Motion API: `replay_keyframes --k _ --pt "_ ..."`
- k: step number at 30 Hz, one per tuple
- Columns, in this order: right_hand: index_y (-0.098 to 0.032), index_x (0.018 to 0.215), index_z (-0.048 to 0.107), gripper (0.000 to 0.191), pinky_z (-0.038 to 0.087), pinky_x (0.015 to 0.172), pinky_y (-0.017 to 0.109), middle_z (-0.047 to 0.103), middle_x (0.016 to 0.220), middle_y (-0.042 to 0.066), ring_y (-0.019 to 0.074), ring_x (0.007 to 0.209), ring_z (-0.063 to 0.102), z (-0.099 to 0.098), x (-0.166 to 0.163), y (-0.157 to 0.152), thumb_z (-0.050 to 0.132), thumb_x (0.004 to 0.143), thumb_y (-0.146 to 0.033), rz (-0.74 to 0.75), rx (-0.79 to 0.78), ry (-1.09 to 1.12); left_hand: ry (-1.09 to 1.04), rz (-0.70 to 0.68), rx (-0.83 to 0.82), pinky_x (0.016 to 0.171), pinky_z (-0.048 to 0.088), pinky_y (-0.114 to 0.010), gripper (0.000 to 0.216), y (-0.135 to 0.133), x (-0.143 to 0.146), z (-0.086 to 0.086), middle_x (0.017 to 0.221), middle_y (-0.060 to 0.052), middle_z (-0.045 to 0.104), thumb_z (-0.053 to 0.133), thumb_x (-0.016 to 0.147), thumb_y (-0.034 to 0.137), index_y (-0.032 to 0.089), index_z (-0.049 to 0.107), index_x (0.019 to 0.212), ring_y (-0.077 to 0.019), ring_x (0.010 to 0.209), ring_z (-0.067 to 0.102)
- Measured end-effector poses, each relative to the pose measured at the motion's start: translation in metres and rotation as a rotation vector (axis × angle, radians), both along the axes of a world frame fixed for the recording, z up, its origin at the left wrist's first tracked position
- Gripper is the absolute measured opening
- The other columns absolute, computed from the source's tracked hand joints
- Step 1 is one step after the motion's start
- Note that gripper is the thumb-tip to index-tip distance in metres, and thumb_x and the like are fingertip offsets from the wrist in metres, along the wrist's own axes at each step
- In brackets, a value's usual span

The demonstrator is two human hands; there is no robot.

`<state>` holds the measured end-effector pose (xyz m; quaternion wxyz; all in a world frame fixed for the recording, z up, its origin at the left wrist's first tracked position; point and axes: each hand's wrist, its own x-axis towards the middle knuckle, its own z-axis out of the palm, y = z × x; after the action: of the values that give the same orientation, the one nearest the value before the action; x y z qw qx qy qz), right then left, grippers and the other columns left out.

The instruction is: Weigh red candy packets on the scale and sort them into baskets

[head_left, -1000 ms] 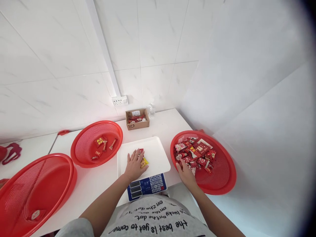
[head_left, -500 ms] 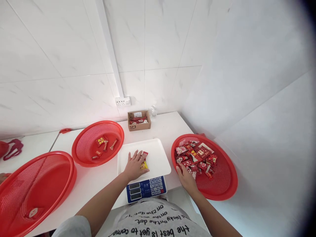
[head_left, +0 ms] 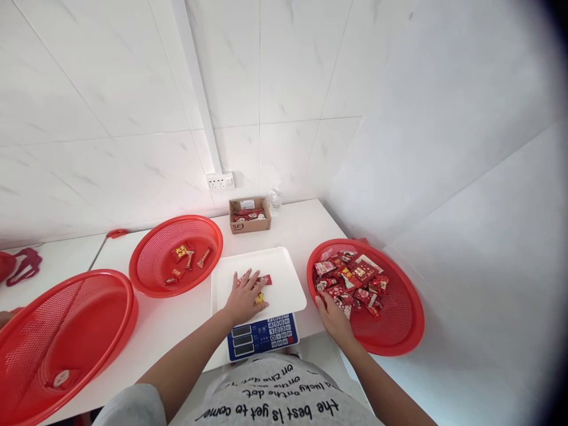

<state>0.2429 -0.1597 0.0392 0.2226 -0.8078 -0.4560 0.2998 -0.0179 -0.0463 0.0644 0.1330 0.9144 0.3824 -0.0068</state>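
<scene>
My left hand (head_left: pixel 245 300) lies palm down on the white tray (head_left: pixel 284 266) of a digital scale (head_left: pixel 264 337), with its fingers spread. Beneath and beside the fingers are small wrapped snacks: a red packet (head_left: pixel 267 280) pokes out to the right and a yellow one (head_left: pixel 260 298) shows below the fingers; the rest is covered. At the near left rim of the right red basket (head_left: pixel 410 331), my right hand (head_left: pixel 335 319) grips the edge, with its fingers partly hidden. Many red wrapped snacks (head_left: pixel 350 281) are heaped in that basket.
Another red basket (head_left: pixel 146 263) at the left back holds a few red packets. A larger one (head_left: pixel 126 302) stands nearer, with one packet inside. Behind the scale are a cardboard box (head_left: pixel 251 225) of packets and a clear plastic container (head_left: pixel 276 201). Someone's hand (head_left: pixel 5 318) shows at the left edge.
The packets under my left hand have shifted; the red one now sticks out further right and less of the yellow one shows. My right hand stays at the basket rim.
</scene>
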Motion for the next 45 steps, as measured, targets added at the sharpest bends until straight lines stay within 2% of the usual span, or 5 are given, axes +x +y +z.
replay_keyframes --k 6,11,25,37,45 --pt "-0.013 0.127 0.049 0.055 0.037 0.097 0.041 0.056 0.126 0.015 0.0261 0.118 0.050 0.000 0.000 -0.001 0.027 0.088 -0.046 -0.010 0.014 -0.010 0.085 0.385 -0.075 0.099 0.012 -0.072 0.062 -0.017 0.019 0.006 0.153 -0.011 0.015 0.032 0.087 0.057 0.028 0.029 0.142 -0.0372 0.139 0.006" --pt "-0.014 0.127 0.048 0.054 0.037 0.098 0.039 0.055 0.129 0.013 0.0254 0.119 0.050 0.000 -0.001 0.000 0.027 0.088 -0.045 -0.007 0.006 -0.003 0.110 0.468 -0.093 0.099 0.014 -0.070 0.063 -0.020 0.033 -0.001 0.154 -0.010 0.011 0.032 0.086 0.058 0.033 0.023 0.143 -0.0358 0.140 0.005" --pt "-0.015 0.126 0.050 0.052 0.037 0.098 0.038 0.057 0.126 0.013 0.0242 0.118 0.050 -0.004 0.001 -0.001 0.029 0.089 -0.044 -0.008 0.031 -0.012 -0.057 0.222 0.053 0.105 0.008 -0.064 0.043 -0.003 0.021 -0.011 0.151 -0.010 0.024 0.047 0.083 0.055 0.028 0.056 0.115 -0.0320 0.140 0.012" --pt "-0.014 0.126 0.050 0.052 0.036 0.099 0.039 0.058 0.124 0.014 0.0244 0.120 0.049 -0.011 0.003 -0.002 0.028 0.089 -0.045 0.003 0.058 -0.036 -0.043 0.337 0.136 0.107 0.011 -0.062 0.059 -0.001 0.030 -0.019 0.146 -0.014 0.035 0.033 0.089 0.052 0.017 0.041 0.136 -0.0316 0.136 0.024" --pt "-0.014 0.126 0.049 0.053 0.038 0.098 0.039 0.057 0.125 0.014 0.0253 0.119 0.050 -0.009 0.002 -0.002 0.027 0.089 -0.045 0.011 0.038 -0.032 -0.093 0.023 0.152 0.106 0.019 -0.059 0.040 0.004 0.016 -0.012 0.142 -0.009 0.040 0.039 0.090 0.040 0.029 0.050 0.127 -0.0299 0.133 0.031"
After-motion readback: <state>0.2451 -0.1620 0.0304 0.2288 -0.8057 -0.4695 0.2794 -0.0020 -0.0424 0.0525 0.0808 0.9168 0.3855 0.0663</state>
